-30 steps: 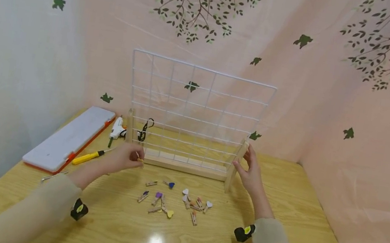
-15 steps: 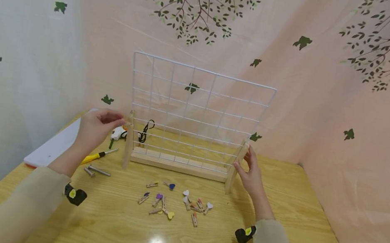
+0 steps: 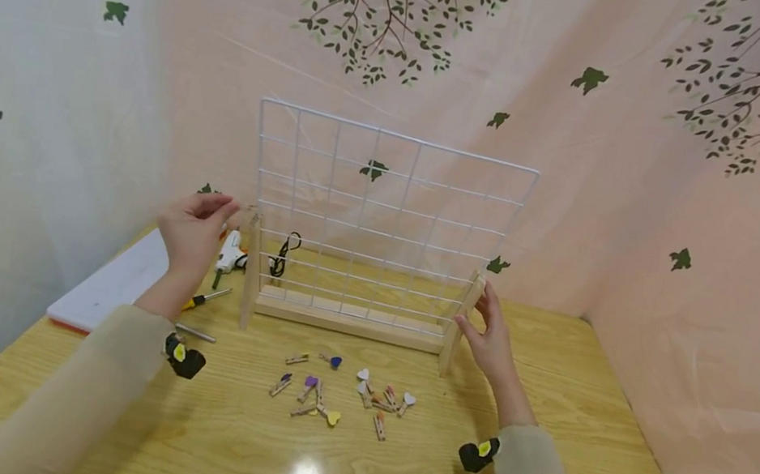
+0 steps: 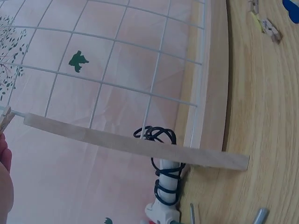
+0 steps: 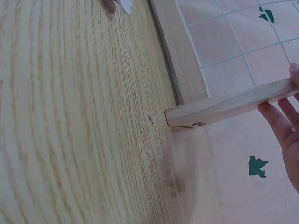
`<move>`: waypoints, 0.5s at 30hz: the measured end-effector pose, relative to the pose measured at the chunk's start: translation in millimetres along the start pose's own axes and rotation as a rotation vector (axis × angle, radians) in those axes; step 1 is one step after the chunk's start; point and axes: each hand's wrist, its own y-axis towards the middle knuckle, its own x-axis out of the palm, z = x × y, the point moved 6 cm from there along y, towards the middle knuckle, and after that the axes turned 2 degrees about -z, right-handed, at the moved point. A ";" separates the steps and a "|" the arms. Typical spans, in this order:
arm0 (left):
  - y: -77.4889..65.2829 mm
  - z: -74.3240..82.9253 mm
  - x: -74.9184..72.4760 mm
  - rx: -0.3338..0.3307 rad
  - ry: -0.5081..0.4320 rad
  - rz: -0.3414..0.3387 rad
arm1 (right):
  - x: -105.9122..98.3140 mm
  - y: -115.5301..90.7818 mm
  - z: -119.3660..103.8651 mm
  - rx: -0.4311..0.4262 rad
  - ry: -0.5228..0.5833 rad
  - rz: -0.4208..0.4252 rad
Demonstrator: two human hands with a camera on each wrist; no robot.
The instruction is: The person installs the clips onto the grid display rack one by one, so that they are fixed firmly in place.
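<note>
A white wire grid stands upright in a wooden base, between a left post and a right post. My left hand pinches a small wooden clothespin by its end. In the left wrist view, that clothespin's tip is right at the grid's edge wire, just above the top of the left post. With fingers behind and thumb in front, my right hand grips the upper part of the right post. Several mini clothespins with coloured hearts, such as a yellow one, lie before the base.
Left of the stand lie a white glue gun with a black cord, a yellow-handled screwdriver, a metal bolt and a long white case. A printed curtain hangs behind the table.
My left hand has risen from low at the left post, round to its outer side, and up to its top with the clothespin. The right hand has stayed on the right post.
</note>
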 end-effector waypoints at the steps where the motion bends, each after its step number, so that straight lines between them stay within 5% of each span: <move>1: -1.3 2.0 0.8 -0.005 -0.014 0.010 | -0.1 0.1 0.0 -0.002 0.002 -0.002; 7: -9.5 17.4 4.3 0.017 -0.036 0.071 | 0.0 -0.3 -0.3 -0.007 0.002 -0.004; 15: -13.6 19.9 8.9 0.061 -0.041 0.051 | 0.4 0.0 1.0 0.003 -0.006 -0.003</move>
